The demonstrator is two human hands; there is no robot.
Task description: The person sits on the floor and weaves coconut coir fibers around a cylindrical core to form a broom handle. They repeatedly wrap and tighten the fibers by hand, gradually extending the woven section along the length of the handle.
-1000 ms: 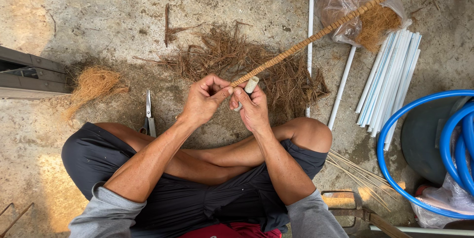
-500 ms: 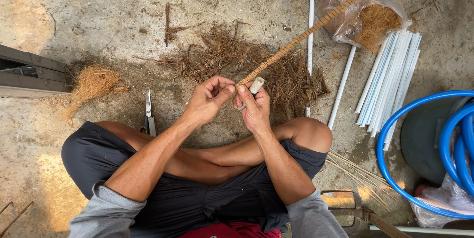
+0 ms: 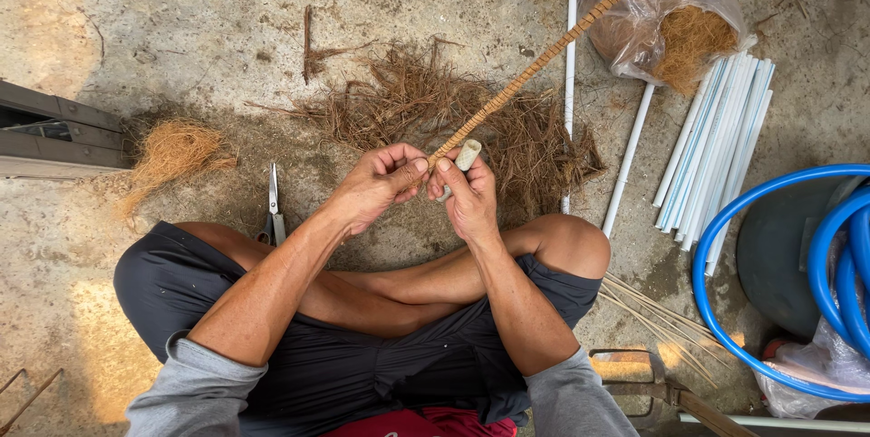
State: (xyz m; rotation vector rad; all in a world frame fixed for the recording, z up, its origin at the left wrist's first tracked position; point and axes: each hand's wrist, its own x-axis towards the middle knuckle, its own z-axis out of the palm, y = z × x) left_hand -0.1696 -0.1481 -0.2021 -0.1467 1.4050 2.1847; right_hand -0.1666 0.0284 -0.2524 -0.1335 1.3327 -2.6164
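brown fibre is wound tight all along a long thin rod (image 3: 544,58), so it looks bumpy like a rope. the rod starts at the hands in the middle and goes up and away to the right, over a pile of loose brown fibre (image 3: 426,106) on the concrete floor (image 3: 181,20), and its far end passes over a clear bag of fibre (image 3: 675,15). the left hand (image 3: 376,185) has its fingers curled almost closed, and the thumb and first finger pinch the near end of the rod. the right hand (image 3: 467,197) is curled too and holds a short pale tube (image 3: 467,156) right beside that end; i cannot tell if its fingers also touch the rod. i think the rod is light and stiff, and the rough wrap should not slip in the fingers. it is long, so the far end may wobble; the best spot to hold it looks like the near end, where the hands are now. a small pair of scissors (image 3: 274,206) lies by the left knee. white pipes (image 3: 716,142) lie on the right, near a blue hose (image 3: 725,237).
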